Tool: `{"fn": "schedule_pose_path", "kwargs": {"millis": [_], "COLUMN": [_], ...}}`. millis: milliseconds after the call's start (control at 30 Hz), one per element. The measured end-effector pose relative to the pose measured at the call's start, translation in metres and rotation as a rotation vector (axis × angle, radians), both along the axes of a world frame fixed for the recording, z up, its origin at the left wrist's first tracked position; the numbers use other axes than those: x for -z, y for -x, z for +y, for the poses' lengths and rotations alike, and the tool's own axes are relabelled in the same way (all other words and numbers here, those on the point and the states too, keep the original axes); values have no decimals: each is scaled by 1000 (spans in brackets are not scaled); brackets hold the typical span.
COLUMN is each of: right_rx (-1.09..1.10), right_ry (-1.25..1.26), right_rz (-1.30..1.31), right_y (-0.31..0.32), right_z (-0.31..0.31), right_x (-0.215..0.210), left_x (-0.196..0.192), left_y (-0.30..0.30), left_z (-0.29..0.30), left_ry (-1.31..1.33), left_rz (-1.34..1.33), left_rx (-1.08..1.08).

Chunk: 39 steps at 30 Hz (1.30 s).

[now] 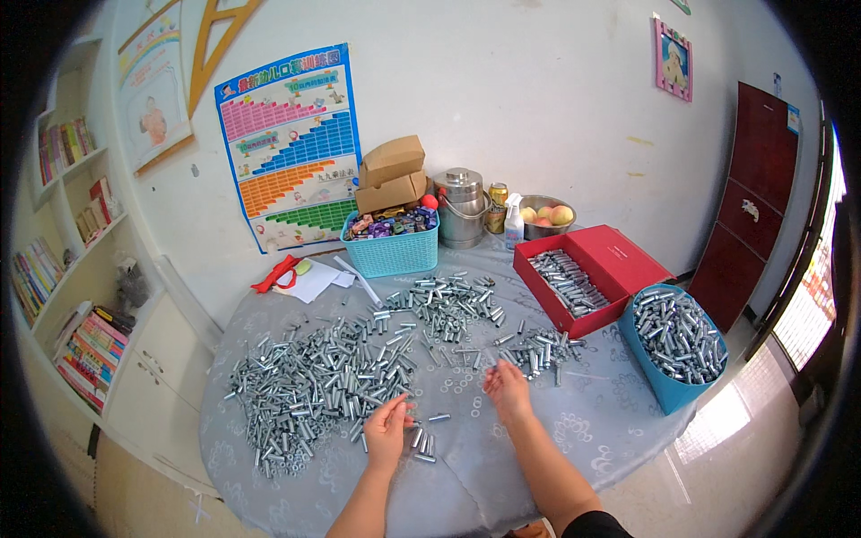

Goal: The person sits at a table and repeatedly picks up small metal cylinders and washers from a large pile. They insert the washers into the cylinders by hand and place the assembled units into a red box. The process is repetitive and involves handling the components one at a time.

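My left hand [386, 432] is at the right edge of a broad pile of short silvery metal sleeves [323, 377]. Its thumb and fingers are drawn together; whatever lies between them is too small to name. Several loose sleeves [423, 443] rest on the cloth just right of that hand. My right hand [508, 393] hovers over the table with curled fingertips close together, beside a smaller heap of sleeves [540, 351]. What it pinches, if anything, cannot be made out. Thin metal washers [462, 384] are scattered between the hands, and small nuts or rings [289, 463] lie at the pile's near edge.
A grey patterned cloth [574, 448] covers the round table. At right are a red box [635, 260] and a blue bin [665, 366], both holding sleeves. Along the back stand a turquoise basket [395, 255], a steel pot [461, 211], a spray bottle [514, 224] and a fruit bowl [549, 229].
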State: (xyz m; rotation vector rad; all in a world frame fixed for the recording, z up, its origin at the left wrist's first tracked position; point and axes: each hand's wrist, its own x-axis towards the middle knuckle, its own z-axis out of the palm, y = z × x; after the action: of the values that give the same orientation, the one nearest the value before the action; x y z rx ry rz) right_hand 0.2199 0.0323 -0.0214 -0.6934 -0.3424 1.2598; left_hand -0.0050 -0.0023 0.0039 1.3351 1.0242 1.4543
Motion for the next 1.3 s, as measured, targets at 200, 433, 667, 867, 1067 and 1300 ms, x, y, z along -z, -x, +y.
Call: {"fn": "schedule_pose_path", "kwargs": {"millis": [200, 433, 667, 867, 1067, 1300], "right_rx": [313, 381, 359, 364, 421, 448], "right_ry": [-97, -274, -145, -123, -125, -115], "right_rz": [-139, -1811, -1999, -1953, -1831, -1763], "right_y": [-17, -10, 9, 7, 1, -3], "right_z": [4, 8, -1, 1, 5, 4], "right_x": [-17, -1, -6, -7, -4, -9], "left_x": [4, -32, -64, -40, -36, -25], "left_y": [-1, -6, -12, -21, -44, -89], "left_z": [-4, -5, -2, 30, 76, 119], "left_ry": [6, -24, 18, -16, -415, -516], "left_rz": [143, 77, 192, 485, 928, 1123], "left_rx": [-23, -15, 26, 114, 54, 47]}}
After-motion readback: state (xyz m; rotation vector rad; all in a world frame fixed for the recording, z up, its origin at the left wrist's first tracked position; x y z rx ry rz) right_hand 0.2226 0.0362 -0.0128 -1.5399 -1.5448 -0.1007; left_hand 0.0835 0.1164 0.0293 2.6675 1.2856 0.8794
